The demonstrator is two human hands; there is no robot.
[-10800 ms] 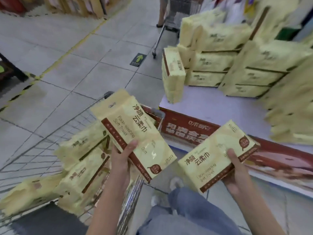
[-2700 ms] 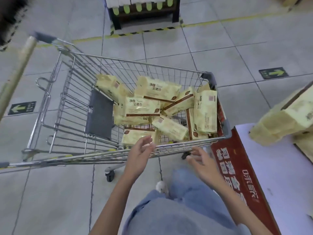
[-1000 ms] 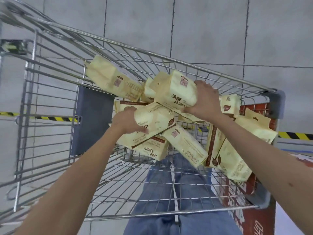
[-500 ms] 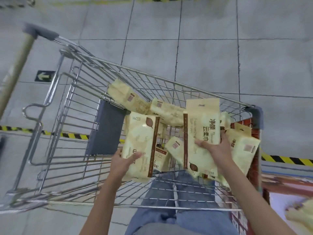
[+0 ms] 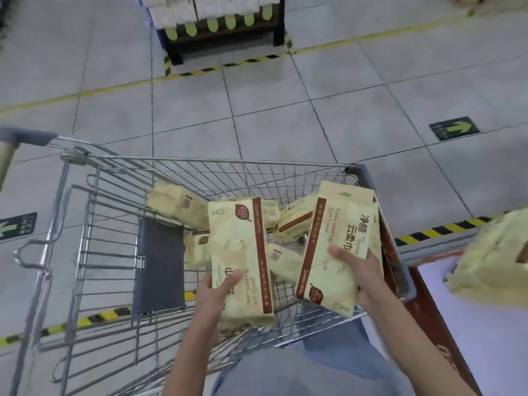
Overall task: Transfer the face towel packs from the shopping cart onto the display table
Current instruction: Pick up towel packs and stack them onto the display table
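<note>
Packs (image 5: 240,247) raised, left grip (image 5: 213,295), right grip (image 5: 363,278) each clasping

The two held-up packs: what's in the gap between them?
In the head view, loose packs in the shopping cart show between the left pack, held by the left hand, and the right pack, held by the right hand.

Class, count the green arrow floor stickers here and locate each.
2. One arrow sticker lies on the tiles right of the shopping cart; the other is at the picture's left edge. Others could be hidden.
</note>
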